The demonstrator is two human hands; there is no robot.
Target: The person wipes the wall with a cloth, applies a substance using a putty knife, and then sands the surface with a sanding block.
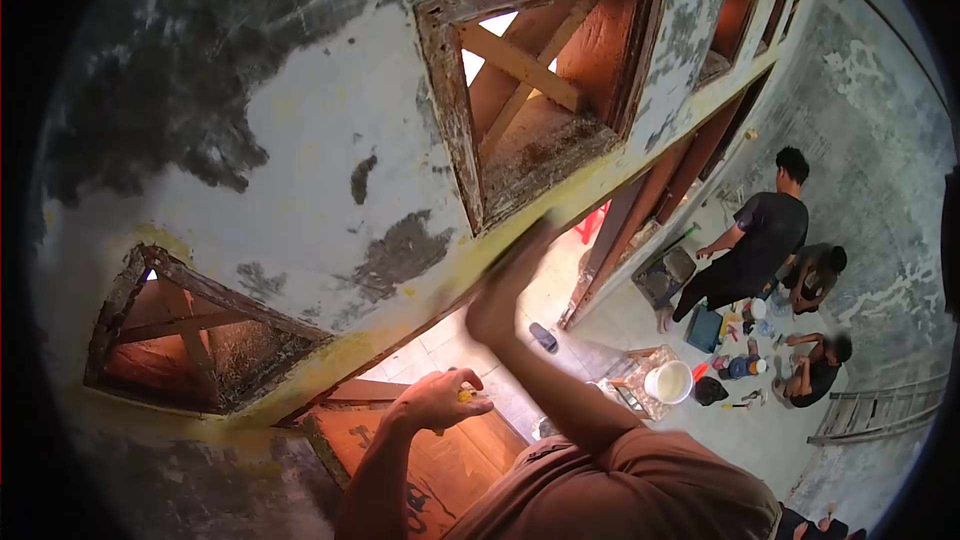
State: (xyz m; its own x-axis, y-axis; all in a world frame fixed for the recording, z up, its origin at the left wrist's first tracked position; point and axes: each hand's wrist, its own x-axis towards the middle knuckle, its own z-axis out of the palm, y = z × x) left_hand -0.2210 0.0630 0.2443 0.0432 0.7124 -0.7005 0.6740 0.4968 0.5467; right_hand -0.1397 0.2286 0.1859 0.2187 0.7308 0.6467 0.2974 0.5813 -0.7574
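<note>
My right hand (490,315) is raised to the wall under the large window opening, closed around a long dark flat tool (522,248). Motion smears both, so the tool's exact kind cannot be made out. The tool lies along the yellowish lower band of the wall (440,285), apparently against it. Lower and to the left, my left hand (440,402) is curled around a small yellow thing (465,395), mostly hidden by the fingers. It is held in the air above an orange-brown wooden panel (465,460).
Wooden-framed openings with crossed slats (525,70) pierce the patchy plaster wall. Below stand a white bucket (668,381) and a grey crate (665,275). One person (775,225) stands among tools; others sit on the floor. A wooden ladder (880,412) lies at right.
</note>
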